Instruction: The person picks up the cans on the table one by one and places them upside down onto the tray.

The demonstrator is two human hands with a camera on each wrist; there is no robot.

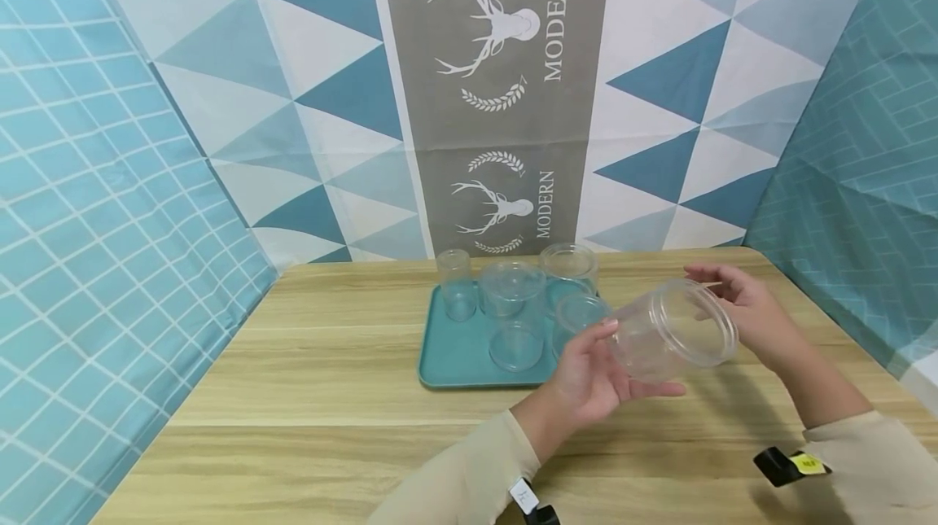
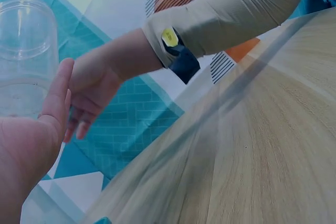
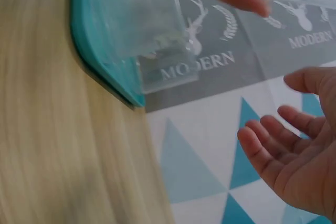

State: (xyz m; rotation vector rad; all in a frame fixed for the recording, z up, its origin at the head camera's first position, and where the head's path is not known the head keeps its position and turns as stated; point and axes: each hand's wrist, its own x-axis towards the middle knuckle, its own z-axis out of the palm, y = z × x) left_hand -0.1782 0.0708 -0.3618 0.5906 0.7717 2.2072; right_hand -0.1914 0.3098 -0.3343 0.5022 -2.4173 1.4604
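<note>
My left hand point(image 1: 593, 382) holds a clear plastic jar point(image 1: 641, 338) above the wooden table, thumb on one side and fingers beneath. The jar is tilted, its ringed rim facing right. Part of the same jar point(image 2: 26, 72) stands beside the left fingers in the left wrist view. Behind the rim in the head view is my right hand point(image 1: 751, 309). The right wrist view shows this right hand point(image 3: 294, 156) with loosely bent fingers, apart from the jar and holding nothing.
A teal tray point(image 1: 454, 366) lies on the wooden table point(image 1: 308, 395) and bears several clear containers, among them a narrow one point(image 1: 456, 289) at its back left. Patterned cloth point(image 1: 498, 118) hangs behind the table, with blue cloth point(image 1: 95, 207) along the left side.
</note>
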